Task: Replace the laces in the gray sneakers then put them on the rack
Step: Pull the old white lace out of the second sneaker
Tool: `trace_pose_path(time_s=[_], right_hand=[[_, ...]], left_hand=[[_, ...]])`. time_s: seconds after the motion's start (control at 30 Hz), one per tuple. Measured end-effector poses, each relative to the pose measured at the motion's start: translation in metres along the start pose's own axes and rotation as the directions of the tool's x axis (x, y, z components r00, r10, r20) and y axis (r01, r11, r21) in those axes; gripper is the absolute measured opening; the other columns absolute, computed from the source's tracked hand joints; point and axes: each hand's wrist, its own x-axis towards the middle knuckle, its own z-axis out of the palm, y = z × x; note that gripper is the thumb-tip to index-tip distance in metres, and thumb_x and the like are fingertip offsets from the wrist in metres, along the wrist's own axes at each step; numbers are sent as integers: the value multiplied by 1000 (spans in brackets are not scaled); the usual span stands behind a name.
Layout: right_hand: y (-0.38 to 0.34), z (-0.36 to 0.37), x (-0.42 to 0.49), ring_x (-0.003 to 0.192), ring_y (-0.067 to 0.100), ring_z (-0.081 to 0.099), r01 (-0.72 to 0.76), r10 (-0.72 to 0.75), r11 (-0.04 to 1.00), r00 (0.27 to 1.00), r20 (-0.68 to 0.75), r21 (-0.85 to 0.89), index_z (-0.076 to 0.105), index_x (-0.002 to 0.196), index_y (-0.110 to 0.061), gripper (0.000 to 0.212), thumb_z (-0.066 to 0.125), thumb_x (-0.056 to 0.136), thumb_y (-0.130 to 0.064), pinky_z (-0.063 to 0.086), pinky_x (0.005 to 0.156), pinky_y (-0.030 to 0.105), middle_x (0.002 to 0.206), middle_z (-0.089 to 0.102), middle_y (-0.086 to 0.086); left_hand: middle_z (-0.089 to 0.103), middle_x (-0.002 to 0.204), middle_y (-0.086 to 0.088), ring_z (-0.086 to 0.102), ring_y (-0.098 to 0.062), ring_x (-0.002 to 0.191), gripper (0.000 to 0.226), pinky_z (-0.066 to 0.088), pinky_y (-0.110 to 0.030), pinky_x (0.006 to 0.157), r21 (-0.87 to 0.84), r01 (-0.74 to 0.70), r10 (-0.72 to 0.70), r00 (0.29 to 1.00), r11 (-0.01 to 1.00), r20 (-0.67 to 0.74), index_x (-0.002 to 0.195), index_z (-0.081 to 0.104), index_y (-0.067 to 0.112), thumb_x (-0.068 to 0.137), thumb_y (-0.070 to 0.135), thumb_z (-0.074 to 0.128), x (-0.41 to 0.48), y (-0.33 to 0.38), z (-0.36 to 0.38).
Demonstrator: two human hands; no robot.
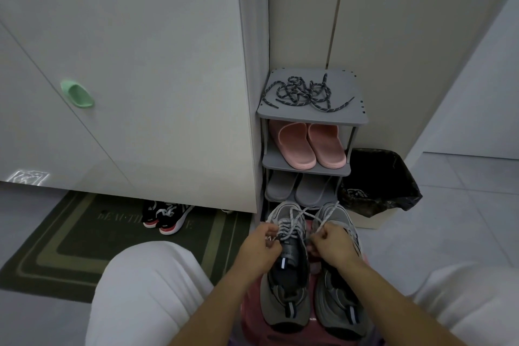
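Two gray sneakers stand side by side on a pink surface between my knees, the left sneaker (286, 284) and the right sneaker (339, 303), toes pointing at the gray rack (309, 116). A light gray lace (295, 222) runs through the left sneaker's eyelets. My left hand (262, 250) pinches one end of that lace at the shoe's left side. My right hand (332, 241) pinches the other end between the two shoes. A tangle of dark speckled laces (303, 91) lies on the rack's top shelf.
Pink slippers (307, 146) fill the rack's second shelf and gray slippers (300, 187) the third. A black-lined bin (379, 180) stands right of the rack. A white cabinet (126, 78) rises at left, with black-and-red shoes (165, 218) on a green mat (70, 241) under it.
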Motion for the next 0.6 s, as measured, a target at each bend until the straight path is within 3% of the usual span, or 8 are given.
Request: trace_pose_path(time_s=[0.17, 0.23, 0.3, 0.43, 0.6], right_hand=[[-5, -4, -6, 62, 23, 65, 3, -5, 989, 1000, 16, 145, 52, 62, -9, 34, 53, 95, -17, 57, 76, 42, 65, 65, 10], [-11, -8, -16, 63, 20, 62, 122, -115, 986, 991, 62, -115, 54, 60, -10, 43, 50, 95, -33, 50, 67, 30, 64, 61, 6], [-12, -6, -28, 61, 16, 53, 241, -194, 905, 967, 164, -350, 57, 67, -7, 46, 53, 90, -46, 41, 59, 27, 66, 56, 5], [-8, -4, -40, 90, 13, 59, 356, -264, 847, 926, 269, -394, 66, 104, -17, 26, 65, 85, -33, 44, 75, 25, 98, 67, 0], [-7, -8, -37, 85, 11, 58, 358, -282, 875, 924, 257, -327, 68, 106, -15, 26, 67, 83, -28, 43, 72, 23, 92, 66, -1]], left_hand=[[57, 108, 5, 58, -10, 89, 28, 51, -28, 87, -43, 2, -2, 1000, 999, -1, 116, 56, 18, 89, 14, 55, 1, -3, 1], [61, 101, 2, 59, -10, 86, 19, 52, -27, 83, -70, 9, -11, 999, 997, -35, 109, 60, 17, 90, 19, 58, 2, -2, 1], [62, 90, -1, 58, -12, 81, 17, 49, -27, 78, -37, 0, -3, 996, 999, -88, 99, 64, 11, 94, 23, 54, 4, -1, 0], [62, 84, 5, 58, -10, 81, 10, 44, -21, 72, 58, -16, 23, 994, 998, -109, 88, 65, 14, 92, 21, 57, 9, 2, 0], [60, 88, 0, 58, -17, 84, 14, 43, -25, 73, 246, -33, 55, 995, 969, -81, 81, 49, 21, 95, 22, 50, 13, 10, 2]])
